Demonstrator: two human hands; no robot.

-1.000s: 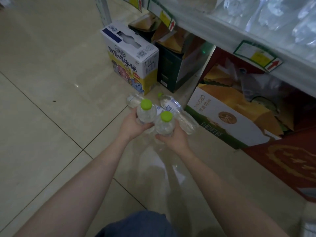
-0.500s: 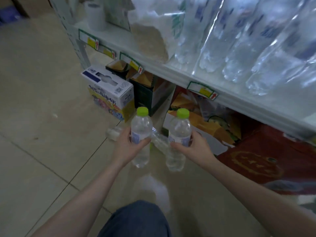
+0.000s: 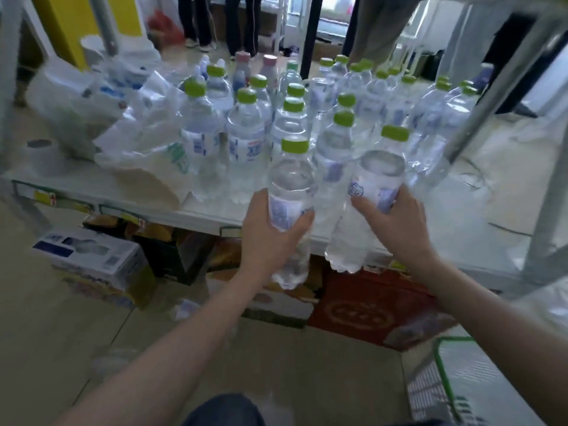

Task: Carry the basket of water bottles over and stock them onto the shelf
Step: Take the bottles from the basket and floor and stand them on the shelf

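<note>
My left hand (image 3: 270, 238) grips a clear water bottle with a green cap (image 3: 290, 182) by its label. My right hand (image 3: 396, 222) grips a second green-capped water bottle (image 3: 375, 179). Both bottles are upright, held just in front of the white shelf's front edge (image 3: 209, 218). Several green-capped bottles (image 3: 246, 133) stand in rows on that shelf behind them. A green-rimmed basket (image 3: 442, 376) shows at the lower right on the floor.
Crumpled plastic wrap (image 3: 144, 142) lies on the shelf's left part. A metal shelf post (image 3: 479, 109) slants at the right. Cardboard boxes (image 3: 95, 259) and a red carton (image 3: 362, 305) sit under the shelf. People's legs (image 3: 239, 23) stand beyond it.
Both hands have lifted their bottles from near the floor up to the shelf's front edge. My view has tilted up, so the stocked shelf top now shows.
</note>
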